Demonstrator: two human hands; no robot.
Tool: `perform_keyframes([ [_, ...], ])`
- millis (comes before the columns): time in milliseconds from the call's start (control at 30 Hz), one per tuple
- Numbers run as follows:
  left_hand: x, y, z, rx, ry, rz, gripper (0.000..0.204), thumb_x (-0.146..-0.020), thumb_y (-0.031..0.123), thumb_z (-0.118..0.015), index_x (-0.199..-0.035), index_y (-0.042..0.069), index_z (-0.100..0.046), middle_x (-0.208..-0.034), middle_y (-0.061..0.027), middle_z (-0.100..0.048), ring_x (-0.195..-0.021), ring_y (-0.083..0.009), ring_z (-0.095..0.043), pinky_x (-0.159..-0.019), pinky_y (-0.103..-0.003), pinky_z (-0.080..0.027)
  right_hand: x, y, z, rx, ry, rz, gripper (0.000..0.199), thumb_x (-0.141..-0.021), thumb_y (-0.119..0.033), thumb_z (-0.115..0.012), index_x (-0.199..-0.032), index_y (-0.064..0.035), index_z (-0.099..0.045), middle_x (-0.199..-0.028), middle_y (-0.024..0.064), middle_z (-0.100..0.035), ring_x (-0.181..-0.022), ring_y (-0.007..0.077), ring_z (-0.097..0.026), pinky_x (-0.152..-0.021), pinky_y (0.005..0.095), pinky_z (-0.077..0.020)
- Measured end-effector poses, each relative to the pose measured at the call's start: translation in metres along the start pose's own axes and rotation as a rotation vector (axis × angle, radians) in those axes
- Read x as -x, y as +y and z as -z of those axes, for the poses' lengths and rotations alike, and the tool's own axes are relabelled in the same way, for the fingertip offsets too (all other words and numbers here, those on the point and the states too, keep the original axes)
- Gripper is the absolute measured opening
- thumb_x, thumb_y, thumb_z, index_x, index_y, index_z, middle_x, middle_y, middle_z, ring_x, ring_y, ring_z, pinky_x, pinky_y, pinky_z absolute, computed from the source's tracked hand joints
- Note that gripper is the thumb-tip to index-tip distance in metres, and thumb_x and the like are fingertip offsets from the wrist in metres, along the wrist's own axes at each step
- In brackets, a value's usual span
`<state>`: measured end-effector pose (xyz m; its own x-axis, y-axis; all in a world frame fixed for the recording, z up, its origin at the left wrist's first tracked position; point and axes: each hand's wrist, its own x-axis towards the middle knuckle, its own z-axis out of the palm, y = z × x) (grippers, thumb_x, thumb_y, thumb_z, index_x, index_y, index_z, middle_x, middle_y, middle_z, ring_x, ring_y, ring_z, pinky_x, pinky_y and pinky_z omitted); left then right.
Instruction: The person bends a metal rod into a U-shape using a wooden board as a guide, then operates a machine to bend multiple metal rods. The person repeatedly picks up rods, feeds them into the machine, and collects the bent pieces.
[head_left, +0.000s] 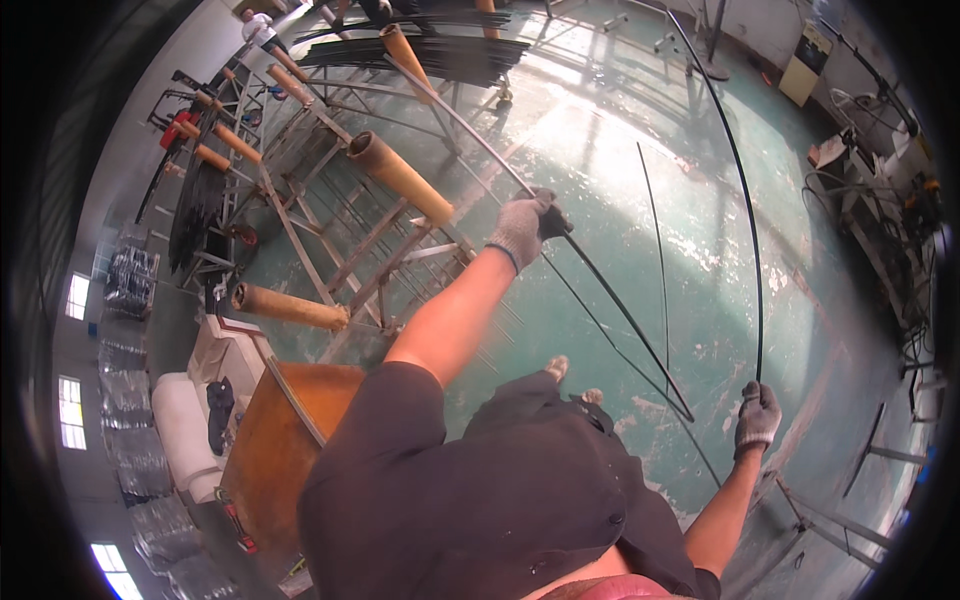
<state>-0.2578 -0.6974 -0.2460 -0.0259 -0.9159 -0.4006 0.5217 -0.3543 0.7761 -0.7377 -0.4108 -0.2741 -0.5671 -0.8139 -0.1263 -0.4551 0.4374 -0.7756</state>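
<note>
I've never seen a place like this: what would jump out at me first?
Probably the two long, thin rods: one rod slants through the person's gloved left grip near the middle, and the other rod rises from the gloved right grip at lower right. Next, perhaps, the tan tubes standing out at upper left, and the worn green floor across the centre, brightly lit toward the top.

white roll | shiny wrapped bundles | orange-brown sheet | beige cabinet | green floor
</note>
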Motion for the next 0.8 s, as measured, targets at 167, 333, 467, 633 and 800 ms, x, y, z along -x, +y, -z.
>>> perform_keyframes([
  [167, -0.010, -0.050, -0.090, 0.123, -0.080, 0.180, 0.017, -0.114, 0.010, -0.049, -0.122, 0.003, -0.061, -0.093, -0.0086, -0.064, -0.083, -0.0260, -0.066, -0.088, -0.051, -0.061, -0.021, -0.047, 0.006, 0.067, 0.009, -0.001, 0.027, -0.101, -0.023, -0.070, -0.107, 0.0021, -0.077, -0.080, 0.0127, -0.071, -0.078, 0.0151, -0.060, -0.077, 0.0368, -0.0517],
  [333, -0.051, -0.129, -0.181, 0.090, -0.228, 0.318, 0.009, -0.111, 0.013, -0.060, -0.111, 0.006, -0.065, -0.088, -0.0094, -0.068, -0.079, -0.0289, -0.067, -0.090, -0.053, -0.061, -0.048, -0.063, -0.008, 0.129, -0.058, 0.053, 0.030, -0.102, -0.034, -0.071, -0.114, -0.0073, -0.079, -0.100, 0.0198, -0.077, -0.087, 0.0305, -0.072, -0.085, 0.0414, -0.0579],
  [467, -0.063, -0.163, -0.258, 0.088, -0.482, 0.385, 0.018, -0.115, 0.016, -0.051, -0.120, 0.004, -0.063, -0.102, -0.0131, -0.070, -0.093, -0.0324, -0.070, -0.097, -0.055, -0.060, -0.068, -0.079, -0.009, 0.155, -0.094, -0.122, 0.034, -0.102, -0.044, -0.070, -0.116, -0.0150, -0.078, -0.110, 0.0184, -0.078, -0.107, 0.0423, -0.073, -0.097, 0.0468, -0.0576],
  [633, -0.072, -0.207, -0.354, -0.112, -0.580, 0.522, 0.035, -0.119, 0.027, -0.038, -0.123, 0.000, -0.059, -0.105, -0.0134, -0.066, -0.095, -0.0333, -0.068, -0.100, -0.055, -0.058, -0.084, -0.066, 0.027, 0.264, 0.034, -0.191, 0.029, -0.105, -0.038, -0.061, -0.114, -0.0186, -0.081, -0.111, 0.0148, -0.079, -0.106, 0.0402, -0.074, -0.093, 0.0482, -0.0589],
  [800, -0.068, -0.251, -0.435, -0.250, -0.576, 0.611, 0.029, -0.116, 0.025, -0.040, -0.102, 0.003, -0.053, -0.088, -0.0094, -0.052, -0.079, -0.0288, -0.053, -0.088, -0.051, -0.054, -0.111, -0.002, 0.058, 0.207, 0.151, -0.192, 0.028, -0.103, -0.030, -0.059, -0.112, -0.0180, -0.083, -0.109, 0.0119, -0.081, -0.104, 0.0373, -0.076, -0.092, 0.0474, -0.0600],
])
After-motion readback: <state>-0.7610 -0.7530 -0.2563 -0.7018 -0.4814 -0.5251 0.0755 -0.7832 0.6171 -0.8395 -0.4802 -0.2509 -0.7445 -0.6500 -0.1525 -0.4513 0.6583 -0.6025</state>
